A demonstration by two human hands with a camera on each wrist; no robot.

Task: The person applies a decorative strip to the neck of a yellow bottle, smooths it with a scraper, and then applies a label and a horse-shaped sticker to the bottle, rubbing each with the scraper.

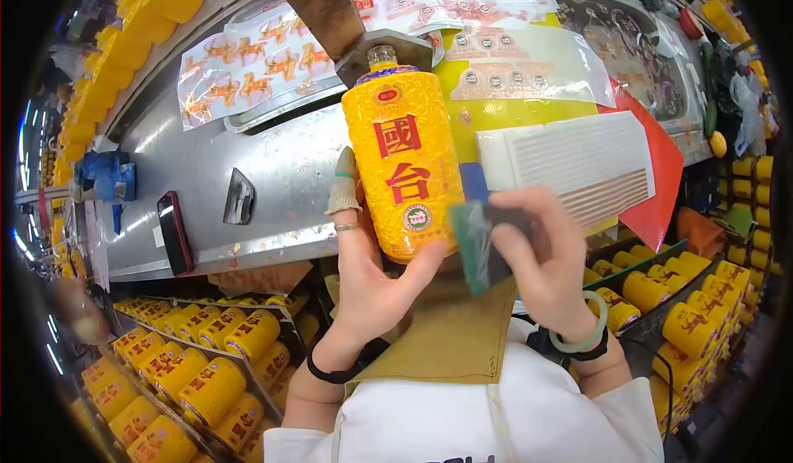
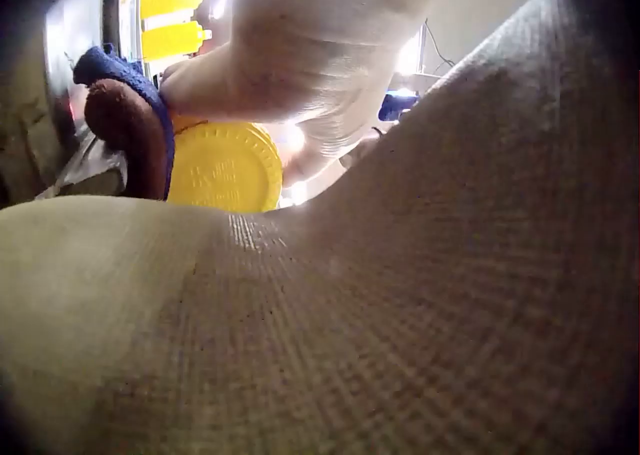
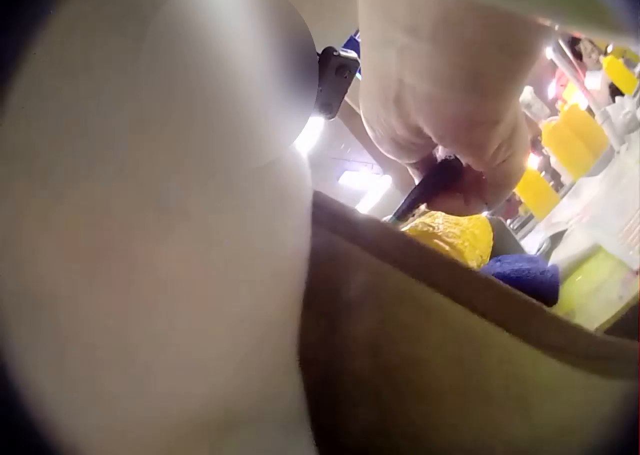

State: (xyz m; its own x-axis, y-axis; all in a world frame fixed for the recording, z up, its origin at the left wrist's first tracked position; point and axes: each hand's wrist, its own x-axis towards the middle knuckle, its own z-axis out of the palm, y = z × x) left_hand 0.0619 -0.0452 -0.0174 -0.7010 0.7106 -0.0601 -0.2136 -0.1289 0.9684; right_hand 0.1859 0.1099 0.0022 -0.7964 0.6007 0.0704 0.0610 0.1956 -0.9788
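Note:
A yellow embossed bottle point(image 1: 402, 149) with red characters and a small round label stands tilted before me, its clear neck against a metal bracket point(image 1: 413, 50). My left hand point(image 1: 368, 289) holds the bottle's lower part, thumb across the front and a cloth-covered finger along the side. Low on the bottle, my right hand point(image 1: 549, 265) pinches a flat dark piece with a green edge point(image 1: 472, 248), blurred in the head view. That edge overlaps the bottle's lower right side. In the left wrist view the round yellow bottle base point(image 2: 225, 170) shows; the right wrist view shows the dark piece point(image 3: 428, 190) between fingers.
Gold sticker sheets point(image 1: 256, 62) and clear label sheets point(image 1: 529, 66) lie on the metal table point(image 1: 289, 161). A white striped sheet point(image 1: 570, 161) is at right. Left are a red-edged phone point(image 1: 174, 232) and a small dark object point(image 1: 239, 197). Racks of yellow bottles point(image 1: 219, 389) flank me below.

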